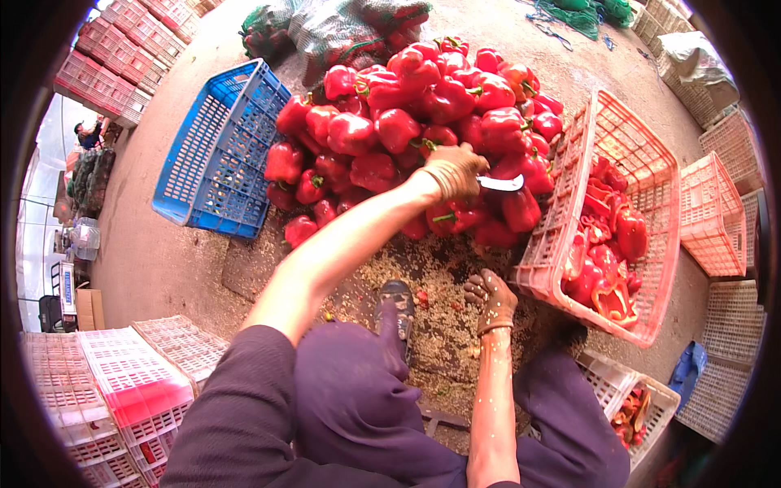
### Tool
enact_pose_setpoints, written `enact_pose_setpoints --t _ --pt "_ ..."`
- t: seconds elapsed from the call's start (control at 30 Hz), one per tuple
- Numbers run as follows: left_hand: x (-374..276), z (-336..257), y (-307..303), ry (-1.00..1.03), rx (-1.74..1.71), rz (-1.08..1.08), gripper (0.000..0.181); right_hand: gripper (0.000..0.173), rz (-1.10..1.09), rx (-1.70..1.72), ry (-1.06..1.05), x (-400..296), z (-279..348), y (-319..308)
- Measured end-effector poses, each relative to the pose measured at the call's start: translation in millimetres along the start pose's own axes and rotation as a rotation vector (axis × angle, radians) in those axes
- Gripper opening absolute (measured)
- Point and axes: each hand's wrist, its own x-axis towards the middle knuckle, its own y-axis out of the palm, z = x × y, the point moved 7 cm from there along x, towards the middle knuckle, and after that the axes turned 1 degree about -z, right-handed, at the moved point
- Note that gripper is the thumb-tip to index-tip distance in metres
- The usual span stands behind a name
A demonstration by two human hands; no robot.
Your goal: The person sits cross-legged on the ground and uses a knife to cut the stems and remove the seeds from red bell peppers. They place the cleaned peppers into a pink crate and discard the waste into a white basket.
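My left hand [457, 171], in a tan glove, grips a knife with a short curved blade [501, 182]. It reaches over the front of a heap of red bell peppers [396, 130], close to a green stem; whether it touches a pepper cannot be told. Lower down, my right hand [491, 300] is gloved and speckled with seeds, its fingers loosely curled and nothing visible in them. It is just left of a tilted pink plastic crate [662, 244] holding cut pepper pieces [604, 274]. Pale seeds [439, 305] litter the ground below the heap.
A blue plastic crate [210, 152] lies tilted left of the heap. Filled mesh sacks [341, 30] stand behind it. Stacked crates [128, 366] are at the lower left, more along the right. A white crate [656, 421] with pepper scraps sits by my right leg. A person [90, 133] is far left.
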Motion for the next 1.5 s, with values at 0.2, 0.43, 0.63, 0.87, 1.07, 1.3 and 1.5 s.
enact_pose_setpoints --t 0.2,0.43,0.63,0.87,1.07,1.3,1.5 --pt "7.2 33.0 29.0 -0.245 -0.258 -0.065 0.071 0.014 0.118 0.103 -0.001 10.2 6.4 20.5" --pt "-52.6 69.7 78.6 -0.339 -1.334 -0.309 0.064 0.056 -0.031 -0.272 -0.178 47.2 27.5 33.4" --pt "-100.0 21.5 40.4 -0.105 -1.577 -0.088 0.052 0.054 0.261 0.056 0.116 -2.9 26.0 76.4" --pt "-111.2 -46.0 -38.6 0.038 -1.042 0.239 0.049 0.054 0.374 0.332 0.142 -77.8 52.5 94.3" --pt "-119.5 -99.8 -83.9 0.206 -0.772 0.361 0.038 0.057 0.374 0.476 0.079 -136.7 78.3 95.9" --pt "-145.8 -162.0 -129.6 0.253 -0.557 0.127 0.027 0.056 0.527 0.607 -0.061 -181.8 107.4 76.5" --pt "-206.6 -203.7 -125.6 0.18 -0.372 -0.107 0.03 0.044 0.279 0.626 -0.164 -186.8 138.8 29.0"
